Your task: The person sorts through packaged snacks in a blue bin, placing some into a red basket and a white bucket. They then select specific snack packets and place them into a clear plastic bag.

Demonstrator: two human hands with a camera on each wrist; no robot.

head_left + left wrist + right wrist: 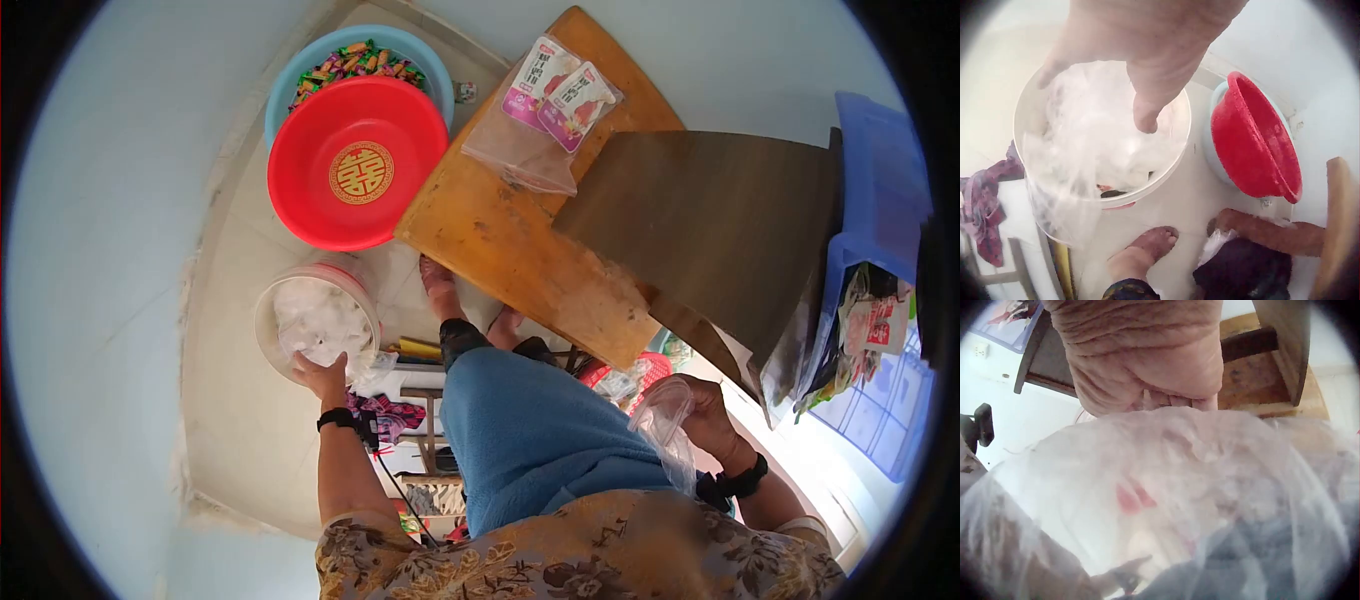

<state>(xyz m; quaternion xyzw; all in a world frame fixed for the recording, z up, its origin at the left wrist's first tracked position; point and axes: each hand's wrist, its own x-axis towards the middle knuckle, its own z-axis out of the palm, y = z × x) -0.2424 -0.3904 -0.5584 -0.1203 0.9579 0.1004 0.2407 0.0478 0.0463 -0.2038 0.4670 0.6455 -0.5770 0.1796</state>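
Note:
My left hand (322, 380) reaches over the near side of a white bucket (261, 335), thumb and fingers spread apart. In the left wrist view, crumpled clear plastic bags (1085, 140) fill the bucket, and some film spills over its rim. The thumb hangs just above the film, without curling round it. On the other side, beside the lap, my right hand (712, 418) grips a clear plastic bag (664, 412). That bag spreads across the right wrist view, with the fingertips partly hidden behind its edge (1172, 415).
A red basin (300, 190) overlaps a light blue basin (285, 90) holding small wrapped pieces (375, 60). Printed packets (575, 105) lie on a wooden table (500, 240), beside a dark brown panel (700, 220). A blue plastic crate (875, 190) stands at right. A foot (436, 275) is near the bucket.

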